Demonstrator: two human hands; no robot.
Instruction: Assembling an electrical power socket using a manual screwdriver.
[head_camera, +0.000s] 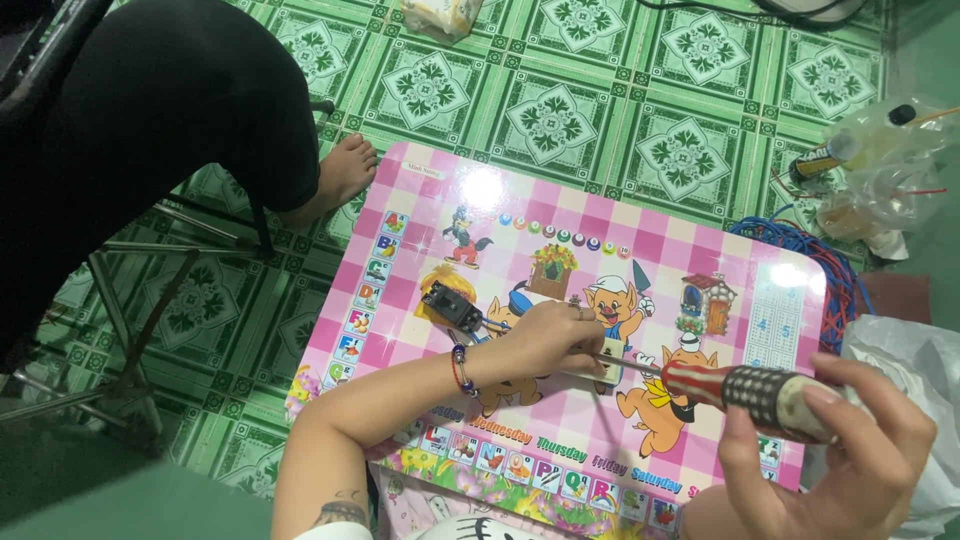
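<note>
Left hand (545, 340) pinned small cream plastic switch block (606, 362) flat mid-table on pink checked cartoon-print table (640, 240) to steady it; right hand (850, 445) gripped red-and-black-handled screwdriver (745, 388), tip at block.

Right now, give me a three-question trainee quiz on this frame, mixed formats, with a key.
1. True or false: the screwdriver is held in the right hand.
2. Multiple choice: the left hand presses on A) a small whitish part on the pink table, B) the blue wires, C) the plastic bag.
3. Fill in: the small black part lies to the ___ of the left hand in the picture.

Key: 1 true; 2 A; 3 left. The screwdriver's tip meets the whitish part under the left fingers.
</note>
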